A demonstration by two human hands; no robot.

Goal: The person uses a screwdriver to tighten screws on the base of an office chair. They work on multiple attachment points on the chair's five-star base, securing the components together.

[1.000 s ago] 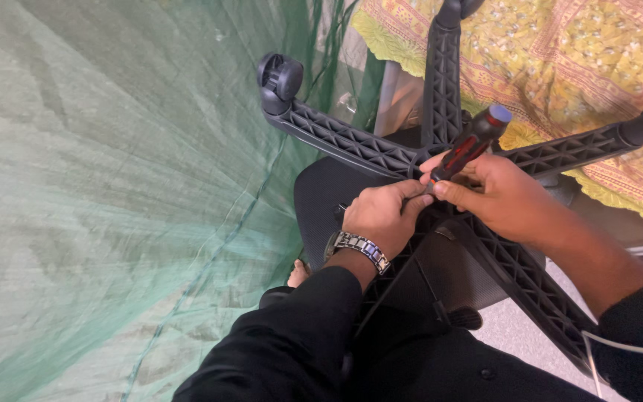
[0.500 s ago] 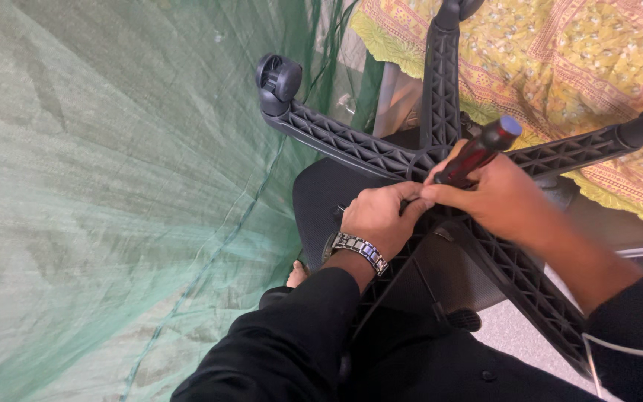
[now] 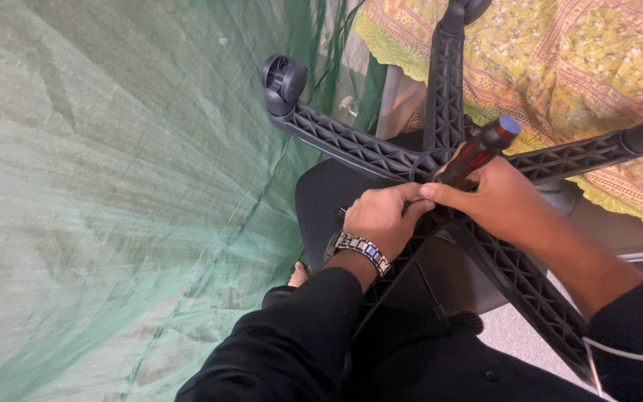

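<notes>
A green net [image 3: 113,186] fills the left half of the view, hanging close beside the work. A yellow patterned cloth [image 3: 582,67] lies across the upper right, behind an upturned black chair base [image 3: 359,145] whose ribbed arms spread out like a star. One arm ends in a caster wheel [image 3: 283,78] at the upper left, next to the net; another arm runs up to the top edge, one reaches out to the right edge, and one slopes down to the lower right. The dark chair seat [image 3: 321,197] shows under the base, and a bare toe peeks out below it.

Both hands meet at the hub of the base, which they largely hide. The left hand [image 3: 381,219], with a metal watch [image 3: 361,249] on its wrist and a black sleeve behind, is curled shut with fingertips pressed on the hub; whether it pinches anything cannot be told. The right hand [image 3: 504,201] is wrapped firmly around a screwdriver [image 3: 478,156] with a red and black handle, which tilts up to the right. Its tip points down into the hub, hidden by the fingers.
</notes>
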